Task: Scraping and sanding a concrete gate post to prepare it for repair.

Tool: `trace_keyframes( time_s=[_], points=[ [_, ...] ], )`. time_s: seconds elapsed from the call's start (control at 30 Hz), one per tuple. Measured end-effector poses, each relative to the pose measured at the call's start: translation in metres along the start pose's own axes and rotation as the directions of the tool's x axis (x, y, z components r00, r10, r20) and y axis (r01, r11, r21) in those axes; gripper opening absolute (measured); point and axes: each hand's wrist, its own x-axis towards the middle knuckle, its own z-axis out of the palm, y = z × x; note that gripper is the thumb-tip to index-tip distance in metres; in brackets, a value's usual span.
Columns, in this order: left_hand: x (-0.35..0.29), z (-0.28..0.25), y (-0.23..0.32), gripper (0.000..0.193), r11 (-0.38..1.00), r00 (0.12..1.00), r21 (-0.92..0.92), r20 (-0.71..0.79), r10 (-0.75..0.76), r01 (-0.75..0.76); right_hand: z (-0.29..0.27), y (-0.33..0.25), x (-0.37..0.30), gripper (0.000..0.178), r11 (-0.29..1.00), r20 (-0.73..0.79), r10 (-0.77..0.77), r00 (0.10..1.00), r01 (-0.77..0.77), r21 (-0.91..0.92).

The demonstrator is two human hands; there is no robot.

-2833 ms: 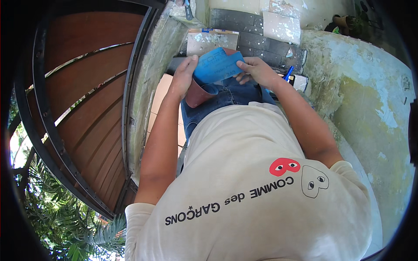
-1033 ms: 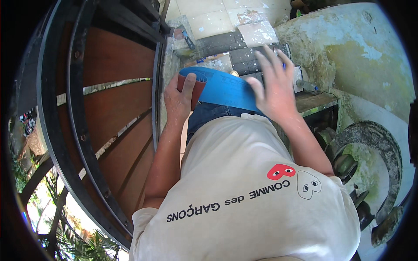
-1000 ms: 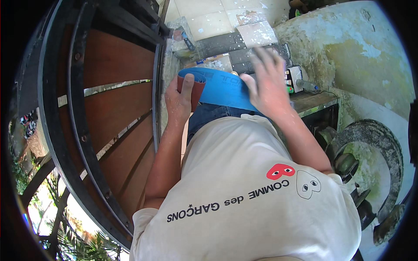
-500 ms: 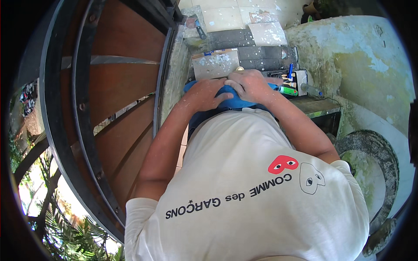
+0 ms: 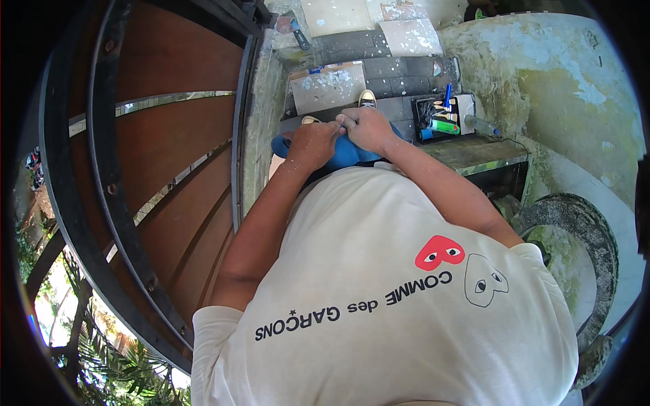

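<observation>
My left hand (image 5: 313, 145) and my right hand (image 5: 367, 128) meet in front of my waist, above my blue-clad knees (image 5: 347, 155). Both are closed, with the fingertips bent inward and touching one another. Whatever they may pinch between them is hidden or too small to make out. Pale dust specks dot the skin. Beside the left hand's outer edge a small dark reddish patch shows against the blue cloth; its kind is unclear. One dark shoe with a white toe (image 5: 367, 99) stands just beyond the right hand.
Right of my hands, a black tray (image 5: 421, 116) holds brushes, a green tube (image 5: 445, 126) and a blue pen-like stick (image 5: 447, 95). A clear bottle (image 5: 481, 125) lies beside it. Paint-flecked cardboard (image 5: 328, 86) covers part of the dark steps. A scraper (image 5: 300, 35) rests farther off. Brown-panelled railing (image 5: 169, 152) rises left.
My hands have drawn closer together and shifted slightly left, fingertips now meeting. The view has moved, so the shoe and more of the tray have come into sight.
</observation>
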Motion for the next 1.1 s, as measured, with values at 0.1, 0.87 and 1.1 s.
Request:
trace_keyframes(
  time_s=[0.1, 0.87, 1.1],
  points=[
    [0.001, 0.007, -0.004, 0.022, 1.000, 1.000, 0.018, 0.017, 0.018, -0.018, 0.005, 0.005, 0.007, 0.031, 0.998, 0.039, 0.070, 0.997, -0.070, 0.007],
    [0.010, -0.038, 0.005, 0.030, 0.913, 0.976, -0.354, 0.156, -0.153, 0.200, -0.036, 0.003, -0.002, 0.014, 0.875, -0.121, -0.480, 0.869, 0.464, -0.138],
    [0.018, -0.020, 0.028, 0.034, 0.918, 0.971, -0.344, -0.063, -0.233, 0.198, -0.037, 0.013, -0.003, 0.012, 0.874, -0.132, -0.408, 0.903, 0.344, -0.344]
  ],
)
